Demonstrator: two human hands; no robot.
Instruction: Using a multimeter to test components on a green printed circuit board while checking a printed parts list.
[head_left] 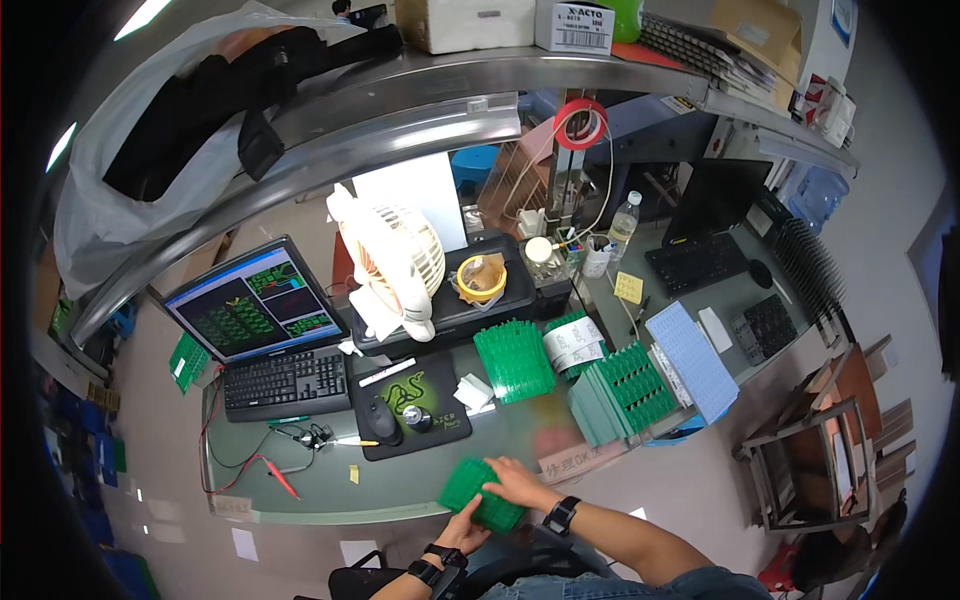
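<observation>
A green circuit board panel, or a small stack of them, is held just off the table's front edge. My left hand grips its near edge with the thumb on top. Closed over its right side is my right hand, fingers on the upper face. How many boards are in the grip I cannot tell. On the table beyond lies a stack of green circuit boards. To its right, more green boards stand in a row, close to a bundle wrapped in white paper.
A keyboard, monitor and mouse occupy the left side. Red test probes with loose cables lie near the front left edge. Behind stand a white fan and a yellow tape roll. A blue-white tray leans at right.
</observation>
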